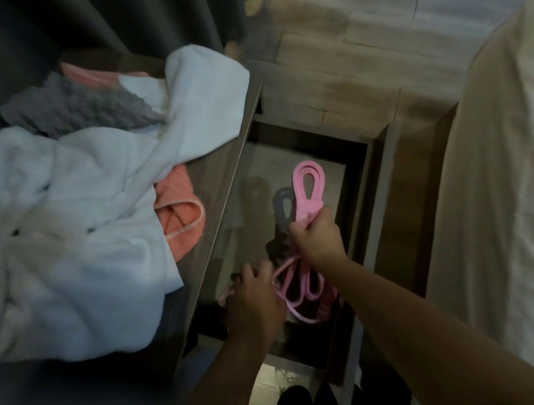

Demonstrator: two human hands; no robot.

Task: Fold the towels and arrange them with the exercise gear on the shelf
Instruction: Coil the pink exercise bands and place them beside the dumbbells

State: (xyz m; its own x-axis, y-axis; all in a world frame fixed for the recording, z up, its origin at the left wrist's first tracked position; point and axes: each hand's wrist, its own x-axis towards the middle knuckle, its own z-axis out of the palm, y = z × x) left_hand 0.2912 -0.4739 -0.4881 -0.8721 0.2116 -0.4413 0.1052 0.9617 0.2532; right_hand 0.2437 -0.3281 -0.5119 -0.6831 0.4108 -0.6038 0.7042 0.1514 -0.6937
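Observation:
A pink resistance band (306, 184) is looped in several coils over the open shelf compartment (353, 189). My right hand (317, 236) grips the band's upper loops, along with a dark band (282, 207) beside them. My left hand (255, 294) holds the lower pink loops near the compartment's front. On the shelf top at left lies an unfolded heap of towels: a large white towel (55, 234), a grey towel (78, 105) and a coral towel (179, 215) partly buried under the white one.
The wooden shelf top (218, 188) runs diagonally beside the compartment. A bed with pale bedding (515, 182) fills the right side. Dark curtains (126, 15) hang behind the shelf. Wood-plank floor (354, 33) shows beyond.

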